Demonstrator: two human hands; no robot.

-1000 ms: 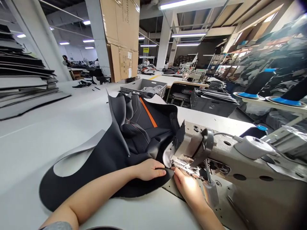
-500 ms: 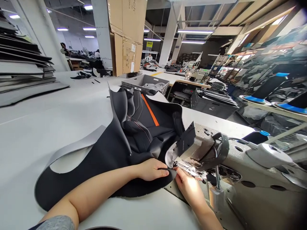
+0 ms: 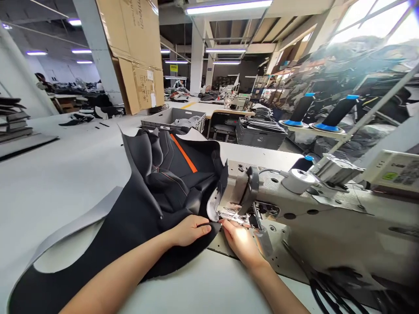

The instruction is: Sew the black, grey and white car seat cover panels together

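Observation:
A large black seat cover [image 3: 111,244] with an orange stripe [image 3: 183,152] lies across the white table, its front edge running to the sewing machine [image 3: 314,231]. My left hand [image 3: 191,230] is closed on that edge, thumb on top, just left of the needle area. Close to the presser foot, my right hand [image 3: 238,237] pinches the tip of the same edge at the machine bed. The needle itself is too small to make out among the bright metal parts.
Behind the cover stands a grey crate [image 3: 173,120] with pieces inside. A tall cardboard box [image 3: 140,65] is at the back left. Black thread cones [image 3: 337,114] stand at the right, above a control box [image 3: 393,172]. Stacked sheets [image 3: 16,126] lie far left.
The view has turned to the right, so the scene sits further left and more of the machine shows. Both hands keep their hold on the cover's edge.

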